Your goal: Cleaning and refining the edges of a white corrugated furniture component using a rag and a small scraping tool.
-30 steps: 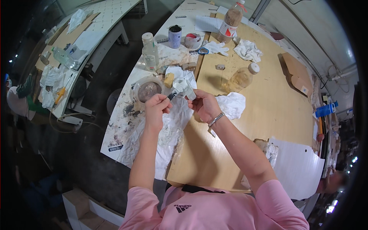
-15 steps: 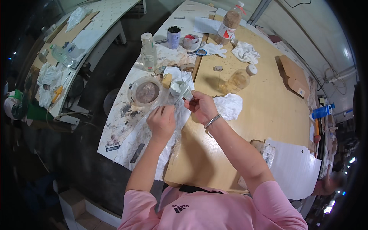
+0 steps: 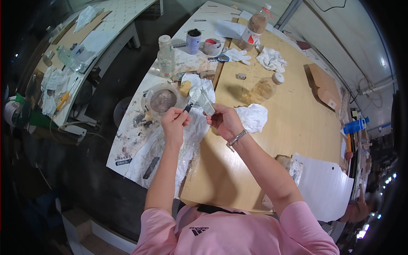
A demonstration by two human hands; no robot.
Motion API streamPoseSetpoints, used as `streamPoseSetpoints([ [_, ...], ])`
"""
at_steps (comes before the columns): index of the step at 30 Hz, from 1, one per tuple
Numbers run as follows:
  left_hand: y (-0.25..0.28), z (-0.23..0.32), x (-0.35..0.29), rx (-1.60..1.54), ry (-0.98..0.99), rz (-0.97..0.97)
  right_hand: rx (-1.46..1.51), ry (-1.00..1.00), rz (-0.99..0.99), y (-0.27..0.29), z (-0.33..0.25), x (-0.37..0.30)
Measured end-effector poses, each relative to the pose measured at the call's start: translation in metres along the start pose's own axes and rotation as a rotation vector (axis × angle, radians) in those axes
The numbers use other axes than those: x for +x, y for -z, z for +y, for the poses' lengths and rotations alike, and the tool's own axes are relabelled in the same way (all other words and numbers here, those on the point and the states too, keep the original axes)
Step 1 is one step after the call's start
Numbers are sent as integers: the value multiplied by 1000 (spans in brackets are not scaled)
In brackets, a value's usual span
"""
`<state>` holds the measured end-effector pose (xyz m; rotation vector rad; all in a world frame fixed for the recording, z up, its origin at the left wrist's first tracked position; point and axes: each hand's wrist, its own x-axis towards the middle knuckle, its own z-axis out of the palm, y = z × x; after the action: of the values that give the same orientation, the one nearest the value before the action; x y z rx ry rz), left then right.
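My left hand (image 3: 173,122) is closed on a small black-handled tool (image 3: 188,107), whose tip reaches up toward a small cup of pale paste (image 3: 196,94). My right hand (image 3: 226,120) pinches a flat silvery-grey piece (image 3: 208,107) close beside that tip; whether the two touch is hard to tell. White cloth (image 3: 207,83) lies around the cup, and a yellow sponge-like lump (image 3: 185,88) is next to it. Left of the cup sits a round clear container (image 3: 149,94) with brownish contents. A white crumpled cloth (image 3: 254,118) lies beyond my right wrist.
A clear bottle (image 3: 166,59), a dark-topped can (image 3: 193,42) and a large bottle of brown stuff (image 3: 253,29) stand at the back. A bottle of yellowish liquid (image 3: 262,90) lies tilted on the wooden board. A white glove (image 3: 236,55) and cardboard (image 3: 324,87) lie farther off.
My left hand has turned, and the black-handled tool now shows in its fingers, pointing toward the cup. The grey piece in my right hand shows more of its flat face.
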<state>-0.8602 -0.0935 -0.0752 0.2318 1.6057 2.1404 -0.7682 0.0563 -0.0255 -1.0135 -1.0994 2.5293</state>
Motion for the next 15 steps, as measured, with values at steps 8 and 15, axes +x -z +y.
streamPoseSetpoints([
  [8,-13,4,-5,34,33,-21,-45,-7,52,5,0,4],
  [15,-18,8,4,50,-16,3,73,-9,51,13,1,7],
])
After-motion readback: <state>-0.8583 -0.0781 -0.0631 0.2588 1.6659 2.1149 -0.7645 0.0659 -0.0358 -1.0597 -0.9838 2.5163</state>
